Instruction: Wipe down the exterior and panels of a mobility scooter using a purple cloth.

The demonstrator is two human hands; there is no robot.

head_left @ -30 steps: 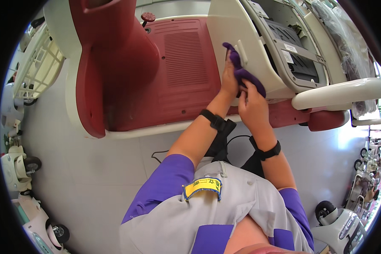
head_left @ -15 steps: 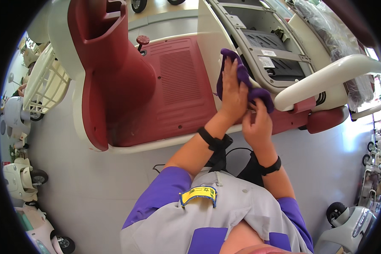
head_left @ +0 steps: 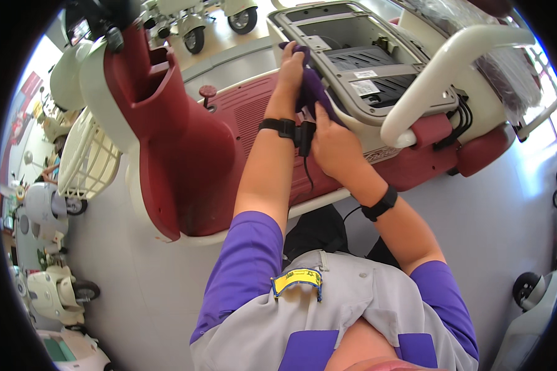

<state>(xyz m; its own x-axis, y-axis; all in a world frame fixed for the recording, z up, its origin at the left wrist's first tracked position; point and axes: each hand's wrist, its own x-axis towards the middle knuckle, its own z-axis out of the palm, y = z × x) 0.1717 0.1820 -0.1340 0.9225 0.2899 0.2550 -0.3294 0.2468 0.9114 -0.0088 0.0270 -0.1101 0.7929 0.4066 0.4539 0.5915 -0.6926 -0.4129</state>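
Observation:
A purple cloth [head_left: 314, 89] lies against the cream body panel below the open seat compartment [head_left: 377, 59] of a red and cream scooter. My left hand [head_left: 292, 69] grips the far part of the cloth, its fingers partly hidden by it. At the cloth's near end is my right hand [head_left: 337, 147], its index finger stretched along the fabric and its other fingers curled under, mostly out of sight. The red ribbed footboard [head_left: 244, 105] lies beneath my left forearm.
A white curved grab bar [head_left: 452, 71] rises just right of the compartment, with black cables [head_left: 461, 127] beside it. The red front column [head_left: 179, 123] stands left, next to a cream basket [head_left: 91, 154]. Other scooters [head_left: 59, 294] line the sides of the floor.
My left hand has reached farther forward with the cloth, along the panel's edge. My right hand has followed, moving left onto the cloth. The whole view has shifted a little.

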